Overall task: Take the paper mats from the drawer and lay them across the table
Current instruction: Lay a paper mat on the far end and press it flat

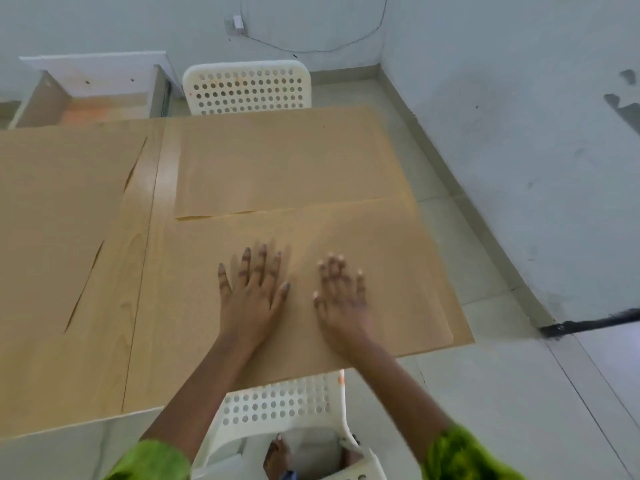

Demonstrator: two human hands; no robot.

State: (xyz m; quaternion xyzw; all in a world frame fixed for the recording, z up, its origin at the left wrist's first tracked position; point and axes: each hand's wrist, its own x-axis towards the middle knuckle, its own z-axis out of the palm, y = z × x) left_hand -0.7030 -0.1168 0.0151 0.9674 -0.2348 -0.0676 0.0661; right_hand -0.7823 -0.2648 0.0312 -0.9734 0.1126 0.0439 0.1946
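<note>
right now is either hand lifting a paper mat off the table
No, the left hand and right hand both lie open, palms down, on the near paper mat, which rests flat on the table.

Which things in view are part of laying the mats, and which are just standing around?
Part of the job:
- near brown paper mat, under both flat hands: left hand, right hand
- far brown paper mat
- left brown paper mats
- light wooden table
- open white drawer

Just standing around:
- far white perforated plastic chair
- near white perforated plastic chair
- dark wall cable
</note>
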